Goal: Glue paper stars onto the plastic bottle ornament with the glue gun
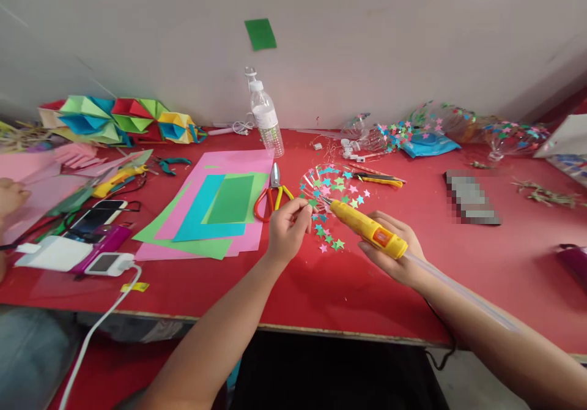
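Note:
My right hand (pixel 394 248) is wrapped round a yellow hot glue gun (pixel 367 225), with a clear glue stick (pixel 463 290) sticking out of its back. The gun's nozzle points left, close to the fingertips of my left hand (pixel 290 229). Thumb and forefinger of that hand are pinched on what looks like a small green star (pixel 312 203). Just beyond lies a clear plastic piece (pixel 308 180) with coloured stars on and around it. Several loose stars (pixel 328 237) lie on the red table between my hands. Pliers (pixel 275 193) with red and yellow handles lie left of my left hand.
Coloured paper sheets (pixel 220 208) lie to the left, near phones and a power bank (pixel 55 254). A plastic bottle (pixel 266 119) stands by the wall. A yellow cutter knife (pixel 378 180), star-covered plastic pieces (pixel 513 133) and a blurred phone (pixel 472 199) are at right. Another person's hand (pixel 11 197) shows far left.

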A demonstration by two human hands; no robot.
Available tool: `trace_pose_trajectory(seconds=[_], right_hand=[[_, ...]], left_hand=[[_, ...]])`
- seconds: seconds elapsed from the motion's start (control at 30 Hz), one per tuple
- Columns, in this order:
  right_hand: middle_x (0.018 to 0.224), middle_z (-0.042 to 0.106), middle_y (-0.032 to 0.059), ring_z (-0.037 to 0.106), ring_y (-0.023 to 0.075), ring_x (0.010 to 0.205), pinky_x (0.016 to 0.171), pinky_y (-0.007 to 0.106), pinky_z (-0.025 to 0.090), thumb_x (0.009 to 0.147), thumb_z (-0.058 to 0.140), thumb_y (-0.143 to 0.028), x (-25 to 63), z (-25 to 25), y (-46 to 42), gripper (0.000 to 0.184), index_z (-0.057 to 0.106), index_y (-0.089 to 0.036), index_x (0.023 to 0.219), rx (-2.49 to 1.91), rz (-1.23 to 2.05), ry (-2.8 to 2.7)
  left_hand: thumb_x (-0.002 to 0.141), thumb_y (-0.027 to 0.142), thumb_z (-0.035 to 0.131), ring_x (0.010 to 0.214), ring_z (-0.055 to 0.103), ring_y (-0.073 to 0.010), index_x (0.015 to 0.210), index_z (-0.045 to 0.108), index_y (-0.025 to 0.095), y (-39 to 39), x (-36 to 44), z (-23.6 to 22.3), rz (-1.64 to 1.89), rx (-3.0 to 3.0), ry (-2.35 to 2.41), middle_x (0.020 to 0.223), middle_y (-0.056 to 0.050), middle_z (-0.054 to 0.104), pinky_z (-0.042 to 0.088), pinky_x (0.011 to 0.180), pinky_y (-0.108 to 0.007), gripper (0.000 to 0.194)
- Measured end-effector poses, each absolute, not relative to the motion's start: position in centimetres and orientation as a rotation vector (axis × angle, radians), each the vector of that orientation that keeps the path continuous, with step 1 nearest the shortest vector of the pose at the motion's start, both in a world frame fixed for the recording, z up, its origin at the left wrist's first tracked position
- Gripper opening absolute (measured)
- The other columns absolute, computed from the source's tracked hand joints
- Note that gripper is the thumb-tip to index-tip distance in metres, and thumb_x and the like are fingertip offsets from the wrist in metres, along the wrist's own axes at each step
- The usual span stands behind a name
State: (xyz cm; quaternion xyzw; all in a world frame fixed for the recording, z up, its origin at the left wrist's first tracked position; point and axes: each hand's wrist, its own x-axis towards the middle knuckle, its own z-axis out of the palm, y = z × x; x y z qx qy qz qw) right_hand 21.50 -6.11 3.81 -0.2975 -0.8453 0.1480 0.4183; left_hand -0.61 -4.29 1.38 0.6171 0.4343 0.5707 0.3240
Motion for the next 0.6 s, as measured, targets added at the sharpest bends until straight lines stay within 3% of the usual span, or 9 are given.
trace_pose_trajectory(seconds=[0.6], right_hand=[[0.066,0.048,-0.0001,0.045,0.0124,0.055,0.05,0.027,0.039,0.091,0.049,-0.034,21.5,3.58,-6.86,0.022,0.05,-0.021,0.073,-0.85,0.496,-2.143]], left_hand=[[0.088,0.023,0.05,0.042,0.045,-0.0093,0.069,0.054,0.02,-5.36,-0.02,2.39,1.448,1.867,1.266,0.049,0.005,0.049,0.036,0.044,-0.022,0.02]])
